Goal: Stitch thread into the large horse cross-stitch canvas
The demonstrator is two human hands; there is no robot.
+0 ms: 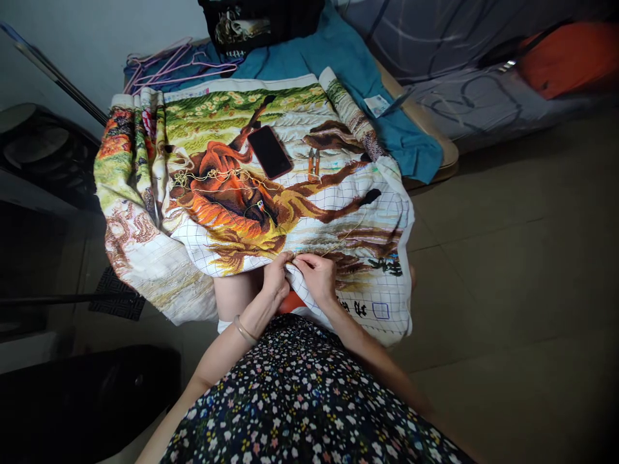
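A large cross-stitch cloth (338, 206) with a horse picture and a printed grid spreads over my lap and the low surface ahead. My left hand (276, 278) grips its bunched near edge, thumb on top. Close beside it, my right hand (316, 276) is pinched at the same fold; whatever its fingertips hold is too small to make out. A pale thread (345, 238) trails over the cloth to the right of my hands. On the stitched horse lie a loose tangle of yellow thread (217, 179), a dark phone (269, 152) and small orange thread snips (314, 165).
Pink and purple hangers (178, 67) lie at the back left by a black printed bag (261, 26). A teal cloth (411, 145) covers the low bench beneath the work. Rolled cloth ends (345, 106) stand at both sides. An orange item (570, 58) rests at far right.
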